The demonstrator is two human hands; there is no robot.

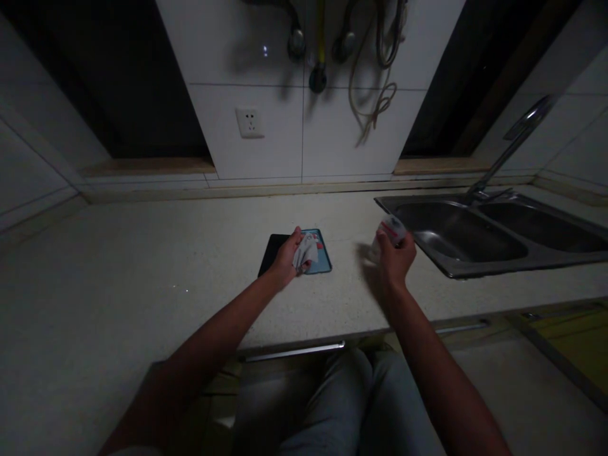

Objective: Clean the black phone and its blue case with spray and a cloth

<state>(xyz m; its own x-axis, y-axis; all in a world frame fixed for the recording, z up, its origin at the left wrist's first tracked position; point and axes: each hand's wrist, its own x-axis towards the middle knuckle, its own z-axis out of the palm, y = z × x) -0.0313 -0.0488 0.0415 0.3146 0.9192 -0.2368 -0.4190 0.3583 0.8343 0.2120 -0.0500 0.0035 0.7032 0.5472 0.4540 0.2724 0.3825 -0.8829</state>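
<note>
My left hand (286,255) is closed on a crumpled light-grey cloth (306,251) and sits over a flat folding case. The case's light-blue right half (323,260) has a red and white patch near its top. Its black left half (272,252) is partly covered by the hand. To the right, my right hand (397,253) grips a small translucent container (394,226) with a red stripe, raised a little off the counter near the sink. Fingers hide part of the container, so its exact kind cannot be made out.
The pale countertop (142,272) runs along the tiled wall. At the right is a double steel sink (456,231) with a tall faucet (508,145). A wall socket (249,122), pipe fittings (318,77) and a hanging cord (375,114) are at the back. Cabinet handles line the front.
</note>
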